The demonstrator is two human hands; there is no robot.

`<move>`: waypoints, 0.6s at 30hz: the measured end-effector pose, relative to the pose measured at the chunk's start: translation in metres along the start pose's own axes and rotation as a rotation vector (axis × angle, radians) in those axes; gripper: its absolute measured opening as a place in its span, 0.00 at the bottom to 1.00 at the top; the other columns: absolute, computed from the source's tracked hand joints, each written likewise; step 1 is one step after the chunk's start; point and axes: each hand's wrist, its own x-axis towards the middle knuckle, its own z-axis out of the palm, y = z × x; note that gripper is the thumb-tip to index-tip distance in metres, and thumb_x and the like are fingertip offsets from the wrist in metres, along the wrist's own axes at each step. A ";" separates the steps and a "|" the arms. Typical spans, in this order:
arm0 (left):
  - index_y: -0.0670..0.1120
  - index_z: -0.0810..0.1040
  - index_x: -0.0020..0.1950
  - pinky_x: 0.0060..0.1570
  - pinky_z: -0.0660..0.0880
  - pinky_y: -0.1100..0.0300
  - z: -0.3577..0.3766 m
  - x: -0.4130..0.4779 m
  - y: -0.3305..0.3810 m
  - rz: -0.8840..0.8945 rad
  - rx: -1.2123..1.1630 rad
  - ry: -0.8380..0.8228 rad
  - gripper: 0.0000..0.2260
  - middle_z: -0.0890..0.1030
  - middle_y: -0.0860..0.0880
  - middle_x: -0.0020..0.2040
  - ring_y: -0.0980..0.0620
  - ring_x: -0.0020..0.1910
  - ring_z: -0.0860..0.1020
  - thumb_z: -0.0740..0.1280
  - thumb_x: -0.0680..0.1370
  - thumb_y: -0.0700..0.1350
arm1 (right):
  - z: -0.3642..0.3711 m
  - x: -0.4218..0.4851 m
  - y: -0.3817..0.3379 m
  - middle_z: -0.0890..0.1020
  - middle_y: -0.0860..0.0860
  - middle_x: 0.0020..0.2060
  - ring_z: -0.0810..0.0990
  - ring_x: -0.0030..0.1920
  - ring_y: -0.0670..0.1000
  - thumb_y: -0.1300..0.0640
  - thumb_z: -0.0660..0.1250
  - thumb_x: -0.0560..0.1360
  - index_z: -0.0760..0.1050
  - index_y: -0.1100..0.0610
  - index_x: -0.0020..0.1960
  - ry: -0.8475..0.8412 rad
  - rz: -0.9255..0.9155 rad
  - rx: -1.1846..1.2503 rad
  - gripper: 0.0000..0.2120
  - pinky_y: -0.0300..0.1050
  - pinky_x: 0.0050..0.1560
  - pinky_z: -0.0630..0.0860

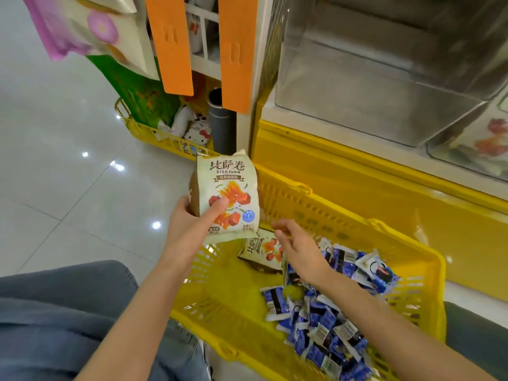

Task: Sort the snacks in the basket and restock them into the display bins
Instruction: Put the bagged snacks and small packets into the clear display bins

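1. Glossy floor tiles point(68, 174) carry a yellow basket point(357, 215) below clear display bins point(371, 86) (head view).
2. Left hand point(189, 224) has its grip clamped on a cream packet point(228, 193) above the basket, likely for binning.
3. Right hand point(299, 251), grip apart, hovers over a matching packet point(261, 251) beside blue sachets point(330, 325).

Two cream snack bags point(228, 193), two yellow baskets point(398, 234), many blue packets point(327, 323).

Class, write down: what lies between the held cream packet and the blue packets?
In the head view, a second cream packet lies in the basket, with the right hand partly over it.
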 end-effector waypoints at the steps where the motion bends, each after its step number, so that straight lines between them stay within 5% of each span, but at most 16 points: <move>1: 0.53 0.74 0.49 0.39 0.79 0.56 -0.003 0.005 0.000 0.022 0.005 0.025 0.16 0.84 0.52 0.44 0.53 0.39 0.84 0.75 0.66 0.50 | 0.008 0.007 0.017 0.77 0.52 0.59 0.76 0.45 0.42 0.52 0.55 0.81 0.68 0.55 0.64 -0.078 0.043 -0.100 0.14 0.30 0.41 0.68; 3: 0.54 0.73 0.49 0.38 0.79 0.57 -0.005 0.013 0.001 0.049 0.007 0.058 0.15 0.83 0.53 0.44 0.54 0.40 0.83 0.75 0.67 0.50 | 0.022 0.022 0.046 0.73 0.54 0.64 0.74 0.51 0.44 0.52 0.56 0.81 0.63 0.58 0.70 -0.186 0.118 -0.202 0.19 0.27 0.47 0.64; 6: 0.55 0.73 0.48 0.31 0.78 0.64 -0.004 0.022 0.001 0.066 0.001 0.075 0.14 0.84 0.56 0.41 0.55 0.38 0.83 0.74 0.68 0.48 | 0.040 0.045 0.080 0.68 0.57 0.67 0.69 0.64 0.54 0.55 0.56 0.81 0.60 0.61 0.71 -0.261 0.157 -0.386 0.21 0.38 0.59 0.64; 10: 0.56 0.73 0.47 0.30 0.76 0.67 0.003 0.029 0.001 0.072 0.063 0.081 0.10 0.83 0.61 0.40 0.57 0.38 0.83 0.72 0.70 0.50 | 0.063 0.067 0.099 0.67 0.57 0.66 0.67 0.65 0.56 0.53 0.64 0.77 0.59 0.60 0.70 -0.309 0.223 -0.554 0.26 0.45 0.63 0.64; 15: 0.56 0.73 0.47 0.30 0.76 0.67 0.014 0.030 -0.006 0.058 0.125 0.051 0.10 0.83 0.60 0.41 0.57 0.38 0.83 0.71 0.70 0.51 | 0.071 0.075 0.108 0.63 0.58 0.71 0.60 0.71 0.58 0.40 0.74 0.65 0.49 0.61 0.74 -0.413 0.335 -0.687 0.51 0.51 0.69 0.61; 18: 0.54 0.73 0.48 0.29 0.75 0.69 0.021 0.026 -0.012 0.045 0.144 0.028 0.10 0.83 0.55 0.40 0.58 0.37 0.83 0.71 0.70 0.51 | 0.072 0.068 0.112 0.71 0.57 0.65 0.65 0.67 0.58 0.37 0.74 0.62 0.60 0.60 0.69 -0.469 0.391 -0.623 0.46 0.52 0.64 0.67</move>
